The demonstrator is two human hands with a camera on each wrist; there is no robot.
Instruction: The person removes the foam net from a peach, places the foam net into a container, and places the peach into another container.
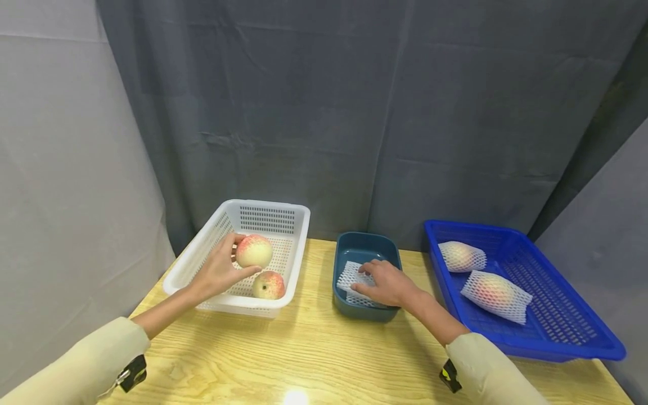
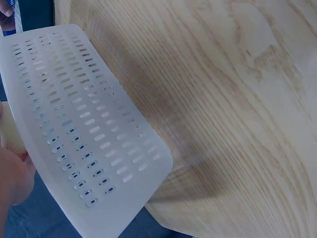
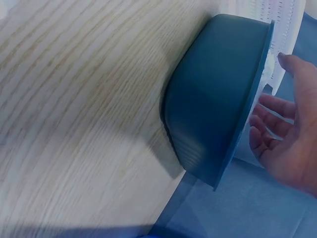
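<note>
In the head view my left hand [image 1: 220, 271] holds a red-and-cream peach [image 1: 255, 251] between thumb and fingers, over the white basket [image 1: 297, 247]. A second peach [image 1: 269, 285] lies in that basket near its front wall. My right hand [image 1: 388, 283] reaches into the teal bin [image 1: 367, 241], thumb and fingers apart. Just beside the fingertips is a white foam net [image 1: 349, 275], with more netting beneath the hand. Whether the fingers touch the net cannot be seen. In the right wrist view the bin's wall [image 3: 213, 99] hides its contents.
On the right stands a blue basket [image 1: 552, 304] holding two peaches in foam nets, one farther back [image 1: 462, 257] and one nearer [image 1: 496, 295]. The wooden table [image 1: 304, 349] carries all three containers. A grey curtain [image 1: 314, 112] hangs behind them.
</note>
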